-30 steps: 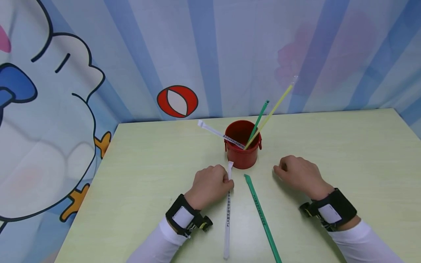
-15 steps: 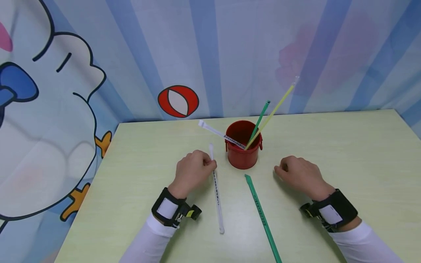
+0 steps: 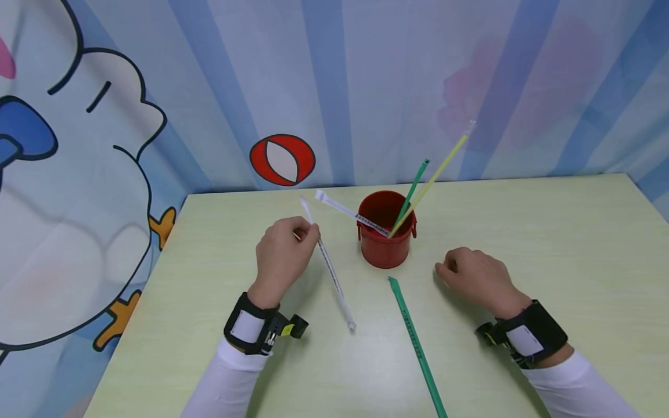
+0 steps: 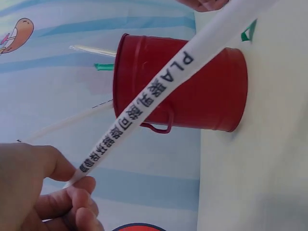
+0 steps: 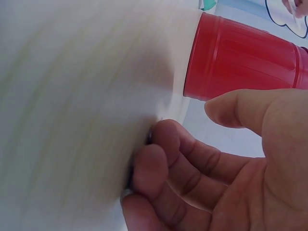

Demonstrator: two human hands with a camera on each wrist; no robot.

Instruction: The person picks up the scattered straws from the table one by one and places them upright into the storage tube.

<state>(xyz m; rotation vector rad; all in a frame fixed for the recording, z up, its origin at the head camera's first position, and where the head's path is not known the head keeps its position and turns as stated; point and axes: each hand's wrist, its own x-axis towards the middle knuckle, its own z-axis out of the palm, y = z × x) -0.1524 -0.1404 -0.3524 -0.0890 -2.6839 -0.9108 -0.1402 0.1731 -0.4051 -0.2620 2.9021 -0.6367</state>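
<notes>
My left hand (image 3: pixel 284 255) pinches a white paper-wrapped straw (image 3: pixel 333 276) near its upper end, between thumb and fingers. The straw slants above the table, left of the red bucket (image 3: pixel 385 249); dark printed lettering runs along it in the left wrist view. To the bucket's right, my right hand (image 3: pixel 478 280) rests on the table with loosely curled fingers (image 5: pixel 150 168) and holds nothing. A white-wrapped straw (image 3: pixel 340 206), a green straw (image 3: pixel 418 181) and a yellow straw (image 3: pixel 441 169) lean out of the bucket. Its inside bottom is hidden.
A green-wrapped straw (image 3: pixel 415 339) lies on the pale table (image 3: pixel 564 244) between the hands, its near end running out of view. Behind the table hangs a blue striped backdrop (image 3: pixel 387 87) with cartoon prints.
My left hand has lifted the white straw off the front of the table and moved it left and away from me, tilting it. The right hand and bucket have stayed put.
</notes>
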